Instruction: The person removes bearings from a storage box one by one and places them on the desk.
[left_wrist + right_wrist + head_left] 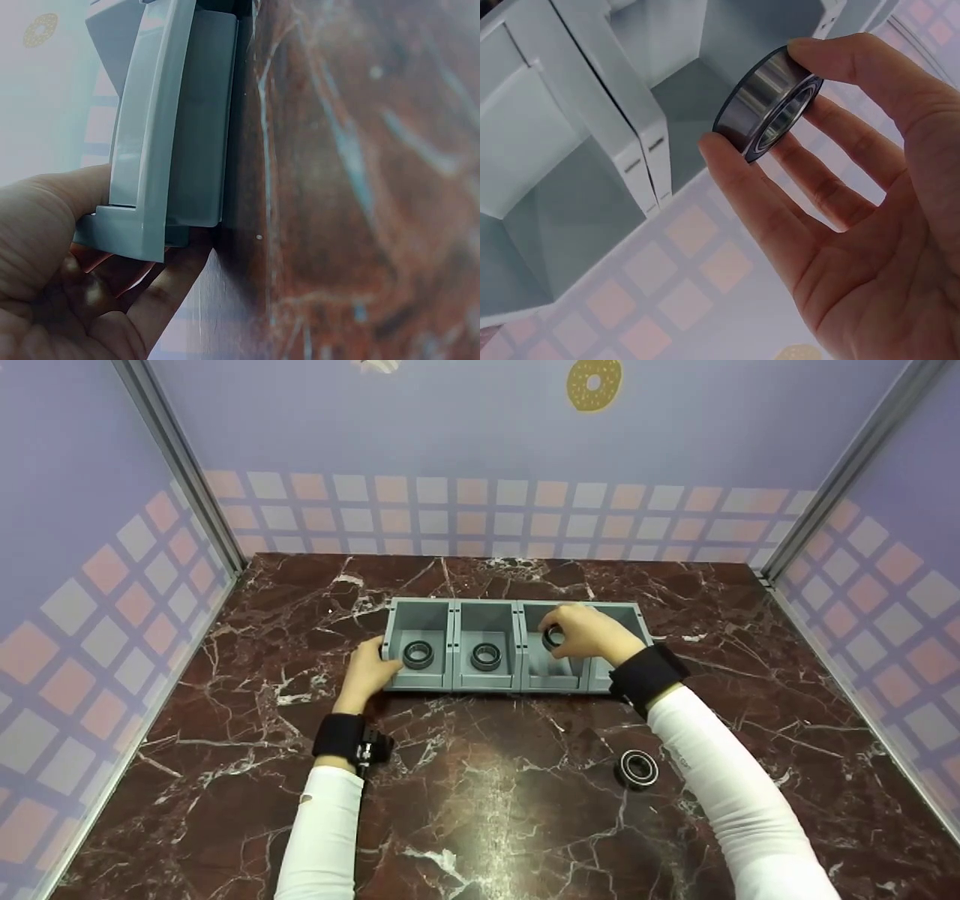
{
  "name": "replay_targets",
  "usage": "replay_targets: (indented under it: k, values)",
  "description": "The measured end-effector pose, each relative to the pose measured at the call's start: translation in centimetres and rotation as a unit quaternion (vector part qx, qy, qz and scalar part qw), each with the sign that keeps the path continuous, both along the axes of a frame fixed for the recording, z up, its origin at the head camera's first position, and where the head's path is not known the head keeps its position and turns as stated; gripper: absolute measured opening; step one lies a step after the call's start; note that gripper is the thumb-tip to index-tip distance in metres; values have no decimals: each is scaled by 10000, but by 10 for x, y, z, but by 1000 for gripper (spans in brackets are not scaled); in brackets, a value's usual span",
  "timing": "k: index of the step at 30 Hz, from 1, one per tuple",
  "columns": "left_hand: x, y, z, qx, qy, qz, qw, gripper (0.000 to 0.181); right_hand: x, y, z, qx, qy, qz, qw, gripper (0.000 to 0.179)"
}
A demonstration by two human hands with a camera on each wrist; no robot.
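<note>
"Head view: how does the row of grey bins (455, 649) lie?"

"We see its long axis running left to right across the marbled table (480, 802). At its left end, the left hand (367, 671) grips the corner, thumb on one side and curled fingers on the other, as the left wrist view confirms."

"And where do we find the held bearing (763, 101)?"

"At the third bin (551, 682) from the left, in the right hand (590, 631); whether above its mouth or just inside, we cannot tell. Thumb and fingertips pinch the outer ring, set apart by its width."

"Which way does it point?"

"We note a bore axis tilted well away from vertical; in the right wrist view the bore opens toward the lower right, palmward."

"What of the others?"

"We count a first-bin bearing (418, 665), a second-bin bearing (486, 667) and a loose bearing (628, 778) near the right sleeve (720, 780). All three lie flat, bores upward."
</note>
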State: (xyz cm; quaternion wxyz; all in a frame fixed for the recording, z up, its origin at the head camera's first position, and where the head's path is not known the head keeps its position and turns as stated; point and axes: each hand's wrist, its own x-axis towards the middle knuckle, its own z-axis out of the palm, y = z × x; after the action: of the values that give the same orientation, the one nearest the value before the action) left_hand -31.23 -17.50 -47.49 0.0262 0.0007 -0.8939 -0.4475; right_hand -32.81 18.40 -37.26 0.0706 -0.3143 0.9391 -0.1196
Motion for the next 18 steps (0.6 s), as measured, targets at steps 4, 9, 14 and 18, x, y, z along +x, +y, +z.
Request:
replay_targets:
  k: [4, 9, 14, 18]
  values:
    - [0, 0, 0, -18, -54, -4, 10000, 57, 3, 0, 2, 12, 21, 52, 10000, 40]
    - [-1, 1, 1, -7, -53, -7, 10000, 58, 9, -1, 6, 67, 53, 37, 10000, 41]
    - [0, 1, 1, 14, -29, -39, 10000, 57, 18, -2, 10, 129, 38, -21, 9999, 43]
    - [1, 1, 1, 35, -40, -79, 10000, 54, 24, -2, 12, 138, 119, 44, 9998, 43]
